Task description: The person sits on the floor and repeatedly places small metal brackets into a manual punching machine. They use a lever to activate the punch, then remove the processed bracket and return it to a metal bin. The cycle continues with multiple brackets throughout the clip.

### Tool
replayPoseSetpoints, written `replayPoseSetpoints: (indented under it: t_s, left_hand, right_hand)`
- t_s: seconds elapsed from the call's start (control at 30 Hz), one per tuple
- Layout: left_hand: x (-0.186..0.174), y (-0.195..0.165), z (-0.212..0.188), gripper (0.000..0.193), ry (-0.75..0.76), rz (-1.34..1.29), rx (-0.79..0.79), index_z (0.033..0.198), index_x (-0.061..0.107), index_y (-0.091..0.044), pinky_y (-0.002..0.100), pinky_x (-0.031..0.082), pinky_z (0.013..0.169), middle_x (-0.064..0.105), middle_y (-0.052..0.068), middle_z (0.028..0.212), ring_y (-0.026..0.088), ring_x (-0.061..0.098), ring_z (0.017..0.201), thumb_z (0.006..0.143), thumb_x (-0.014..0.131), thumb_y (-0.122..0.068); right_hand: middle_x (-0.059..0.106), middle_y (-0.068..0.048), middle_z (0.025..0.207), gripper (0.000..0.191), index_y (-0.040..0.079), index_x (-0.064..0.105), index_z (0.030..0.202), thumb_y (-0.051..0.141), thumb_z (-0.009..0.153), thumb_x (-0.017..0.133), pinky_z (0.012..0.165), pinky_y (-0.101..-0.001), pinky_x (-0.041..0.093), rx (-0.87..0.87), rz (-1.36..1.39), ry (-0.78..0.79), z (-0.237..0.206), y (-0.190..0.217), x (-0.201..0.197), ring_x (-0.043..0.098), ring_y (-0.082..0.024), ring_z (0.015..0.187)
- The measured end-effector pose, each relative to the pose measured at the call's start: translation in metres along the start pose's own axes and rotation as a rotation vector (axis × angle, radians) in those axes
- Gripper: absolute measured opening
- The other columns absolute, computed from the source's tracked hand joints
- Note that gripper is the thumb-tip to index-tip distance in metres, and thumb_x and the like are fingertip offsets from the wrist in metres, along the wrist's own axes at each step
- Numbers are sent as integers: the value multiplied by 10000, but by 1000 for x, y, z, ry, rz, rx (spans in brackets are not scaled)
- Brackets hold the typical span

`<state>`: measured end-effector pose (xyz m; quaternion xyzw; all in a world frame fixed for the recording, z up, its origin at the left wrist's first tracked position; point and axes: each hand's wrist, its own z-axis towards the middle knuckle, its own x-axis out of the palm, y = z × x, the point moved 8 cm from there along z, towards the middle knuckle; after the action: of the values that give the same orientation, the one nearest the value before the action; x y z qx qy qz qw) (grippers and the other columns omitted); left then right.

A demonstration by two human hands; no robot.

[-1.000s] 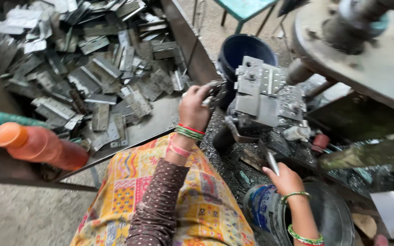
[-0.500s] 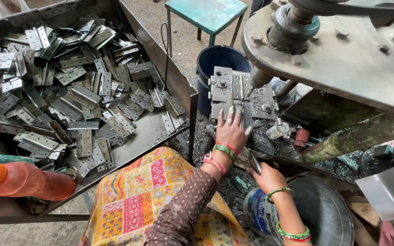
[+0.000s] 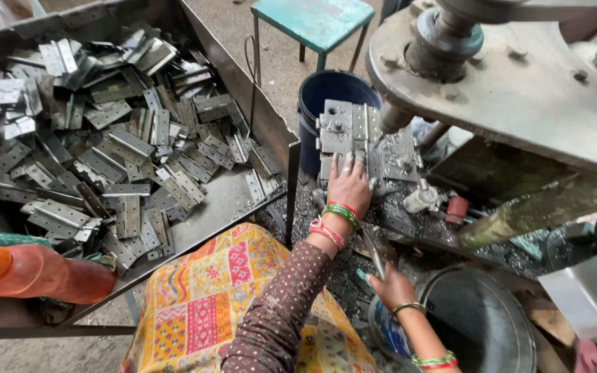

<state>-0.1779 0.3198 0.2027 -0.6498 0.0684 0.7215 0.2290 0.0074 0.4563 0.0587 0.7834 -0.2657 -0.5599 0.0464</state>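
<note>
My left hand point(image 3: 349, 185) reaches forward onto the grey metal die block point(image 3: 362, 138) of a press, its fingers pressing a small hinge plate onto the block's front edge. Red and green bangles circle that wrist, and the sleeve is brown with dots. My right hand point(image 3: 390, 287) is lower, beside a round dark metal tub point(image 3: 478, 324), and grips a thin metal rod point(image 3: 374, 254) that points up towards the die. The press head point(image 3: 450, 41) hangs over the block at the upper right.
A large steel tray point(image 3: 271, 131) on the left is heaped with several grey hinge plates point(image 3: 126, 145). An orange bottle point(image 3: 36, 273) lies at its near edge. A dark blue bucket point(image 3: 329, 93) and a teal stool point(image 3: 312, 21) stand behind the die. Metal chips litter the bench.
My left hand has carried a plate from the tray's edge to the die block and now presses it there. My right hand has stayed low with the rod. The view has shifted forward.
</note>
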Motion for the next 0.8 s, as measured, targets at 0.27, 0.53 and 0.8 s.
replayPoseSetpoints:
  t_s: [0.27,0.53,0.8]
  left_hand:
    - [12,1,31,386,-22,43,-14,1234,696,-73,567,67,1254,491,122,1512,293,347,1491,998,459,-266]
    - [7,4,21,357,-83,-16,16,1142,758,-96,572,55,1295,547,127,1474,295,446,1443,1055,462,-275]
    - [6,7,44,316,37,16,-14,1143,769,-174,581,13,1295,567,119,1452,301,426,1467,1023,479,-205]
  right_hand:
    - [752,-232,868,562,38,648,1021,586,897,645,754,-494,591,66,-130,6,8,-3,-24,755,-399,826]
    - [741,-250,837,581,30,640,1046,562,822,706,742,-509,571,-35,-4,-46,19,-8,-11,729,-442,837]
    - [739,-229,875,562,45,631,1069,578,890,646,727,-498,597,76,-87,-22,7,-12,-9,759,-407,823]
